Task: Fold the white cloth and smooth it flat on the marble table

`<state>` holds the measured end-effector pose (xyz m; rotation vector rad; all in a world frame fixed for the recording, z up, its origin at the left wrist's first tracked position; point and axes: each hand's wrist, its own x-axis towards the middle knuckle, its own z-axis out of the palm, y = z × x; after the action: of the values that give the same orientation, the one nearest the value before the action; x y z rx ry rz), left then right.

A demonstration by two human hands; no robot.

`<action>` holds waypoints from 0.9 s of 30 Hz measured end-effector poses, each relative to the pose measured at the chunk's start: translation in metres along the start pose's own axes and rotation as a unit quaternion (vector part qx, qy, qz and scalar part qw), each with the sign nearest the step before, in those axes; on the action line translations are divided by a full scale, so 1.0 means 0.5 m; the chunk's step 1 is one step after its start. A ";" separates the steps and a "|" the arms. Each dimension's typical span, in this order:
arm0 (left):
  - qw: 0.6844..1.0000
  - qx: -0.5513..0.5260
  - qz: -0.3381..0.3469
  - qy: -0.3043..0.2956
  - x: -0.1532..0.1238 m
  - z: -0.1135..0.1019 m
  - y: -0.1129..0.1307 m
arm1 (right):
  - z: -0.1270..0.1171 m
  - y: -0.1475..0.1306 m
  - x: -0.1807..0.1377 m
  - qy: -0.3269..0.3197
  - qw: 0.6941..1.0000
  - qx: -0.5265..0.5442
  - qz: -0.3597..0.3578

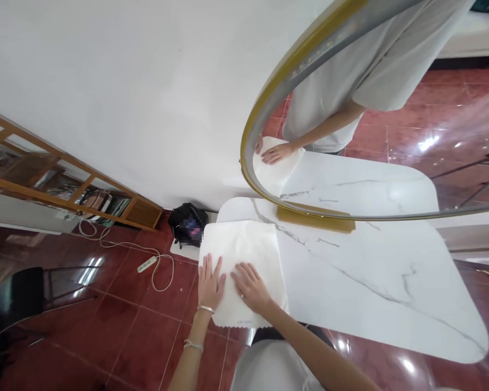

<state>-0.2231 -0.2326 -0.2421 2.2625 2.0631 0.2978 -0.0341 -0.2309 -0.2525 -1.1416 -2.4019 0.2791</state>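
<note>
A white cloth [244, 241] with zigzag-cut edges lies spread over the left end of a white marble-patterned table [370, 266]. Small faint print shows near its front edge. My left hand [211, 286] rests flat at the cloth's left edge, fingers stretched out and slightly spread. On the middle of the cloth, my right hand [251, 289] lies palm down with its fingers extended and a ring on one of them. Neither hand grasps anything. Bracelets circle my left wrist and forearm.
A large gold-framed mirror [264, 103] stands on the table on a gold base [315, 218], reflecting my arm and the cloth. On the red tiled floor are a black bag [187, 224] and a power strip [147, 264] with its cord. A wooden shelf [142, 213] lines the left wall.
</note>
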 end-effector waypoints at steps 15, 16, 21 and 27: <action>0.996 -0.037 0.082 -0.011 0.028 0.077 0.356 | -0.192 0.182 -0.267 0.004 0.974 -0.114 0.194; 0.995 -0.047 0.091 -0.017 0.029 0.085 0.389 | -0.206 0.198 -0.294 0.009 0.969 -0.129 0.213; 0.984 -0.091 0.152 -0.021 0.035 0.118 0.546 | -0.267 0.270 -0.421 0.021 0.946 -0.181 0.269; 0.968 -0.130 0.214 -0.025 0.040 0.147 0.708 | -0.320 0.368 -0.541 0.097 0.884 -0.249 0.384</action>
<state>0.1389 -0.2419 -0.2493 2.4872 1.3944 0.4948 0.3174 -0.3257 -0.2679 -2.2165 -1.7725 -0.2276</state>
